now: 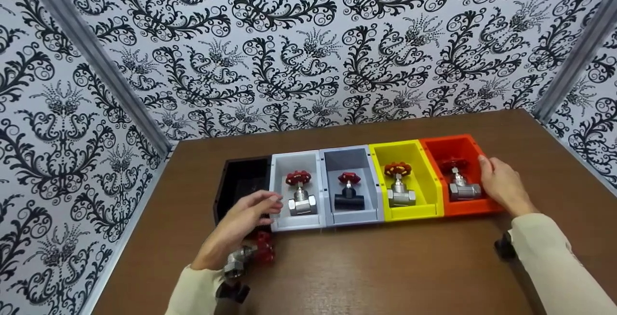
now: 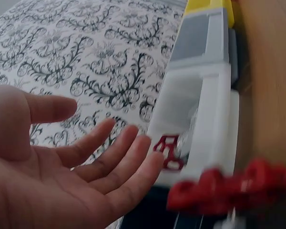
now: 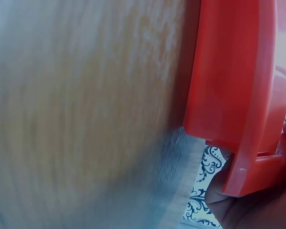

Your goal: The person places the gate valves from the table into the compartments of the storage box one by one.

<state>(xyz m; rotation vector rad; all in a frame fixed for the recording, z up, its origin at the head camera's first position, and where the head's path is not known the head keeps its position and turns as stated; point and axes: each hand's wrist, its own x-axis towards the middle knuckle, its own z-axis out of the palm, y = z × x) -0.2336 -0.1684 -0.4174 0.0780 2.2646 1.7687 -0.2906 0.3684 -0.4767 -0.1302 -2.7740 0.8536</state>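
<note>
My left hand (image 1: 246,214) hovers with loosely spread fingers in front of the black bin (image 1: 221,180) and beside the white bin (image 1: 296,223); nothing lies in its palm. Below it, a silver valve with a red handwheel (image 1: 264,248) is on the table, partly hidden by the wrist. That red handwheel (image 2: 229,188) looms blurred in the left wrist view. On the right, my right hand (image 1: 503,184) grips the side wall of the red-orange bin (image 1: 475,207), thumb over the rim. A silver valve (image 1: 463,189) with a red handwheel lies in that bin.
Bins stand joined in a row. The white one holds a silver valve (image 1: 302,204), the grey one a black valve (image 1: 349,201), the yellow one another silver valve (image 1: 401,196). Patterned wall panels (image 1: 308,64) enclose the brown table (image 1: 366,267) behind and at the sides.
</note>
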